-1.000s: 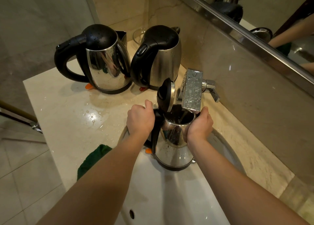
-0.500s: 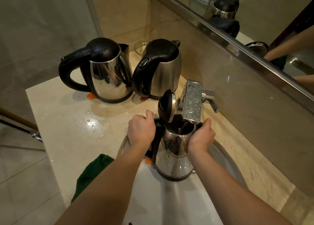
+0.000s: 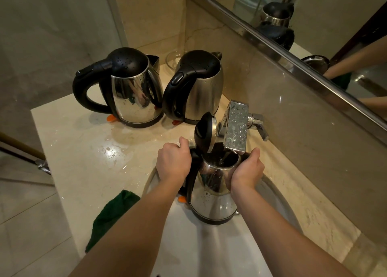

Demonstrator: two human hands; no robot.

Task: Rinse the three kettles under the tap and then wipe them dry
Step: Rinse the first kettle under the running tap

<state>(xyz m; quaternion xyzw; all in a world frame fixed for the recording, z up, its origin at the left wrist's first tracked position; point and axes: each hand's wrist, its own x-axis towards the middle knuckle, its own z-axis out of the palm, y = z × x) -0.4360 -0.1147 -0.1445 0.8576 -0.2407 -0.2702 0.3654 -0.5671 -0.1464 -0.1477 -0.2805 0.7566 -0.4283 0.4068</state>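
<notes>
Clearly the tap [image 3: 236, 128] was the centre of the work, so each place is given from it. Far to the left of the tap and nearer the person, a green cloth [image 3: 113, 212] hung over the edge of the counter [image 3: 73, 147], probably kept within reach for the drying, which had not begun.

To the left of the tap and beyond it stood the first kettle [image 3: 134, 96], lid shut, with drops on its black top and steel side. Between it and the tap stood the second kettle [image 3: 201, 92], just beside the first and equally wet. Both stood upright on the counter, clear of the basin [image 3: 209, 255], which suggests they were already rinsed and set aside to wait for wiping. A glass bowl [image 3: 176, 59] sat behind them, further still from the tap.

Just left of the spout, the left hand [image 3: 173, 163] was curled tight round the black handle [image 3: 189, 184] of the third kettle [image 3: 213, 197], thumb on top, taking its weight. That kettle hung upright directly under the tap, over the basin, its lid [image 3: 206, 134] tipped up so the mouth lay open to the water. I could not tell whether water ran.

Just right of the spout, the right hand [image 3: 247, 172] wrapped round the steel body near the rim, fingers curled, apparently to steady the mouth beneath the outlet.
</notes>
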